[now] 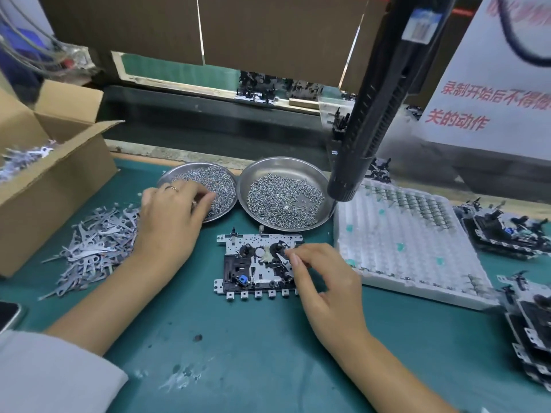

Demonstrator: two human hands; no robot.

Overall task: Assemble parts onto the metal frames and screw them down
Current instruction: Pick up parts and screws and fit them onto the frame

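A metal frame (249, 265) with black parts and a small blue piece lies flat on the green mat in the middle. My right hand (323, 281) hovers over its right side, its thumb and forefinger pinching a small flat metal lever (281, 257) against the frame. My left hand (171, 217) reaches into the left steel dish (222, 177) of small screws, fingers curled down into the pile; whether it holds a screw is hidden. A second steel dish (316, 171) of screws sits just behind the frame. A black electric screwdriver (372, 114) hangs above the right dish.
A heap of loose metal levers (92, 248) lies left of the frame beside an open cardboard box (50, 177). A white plastic tray (408, 242) with springs is on the right, with stacked frames (512, 234) beyond it. A phone (7, 315) lies at the left edge.
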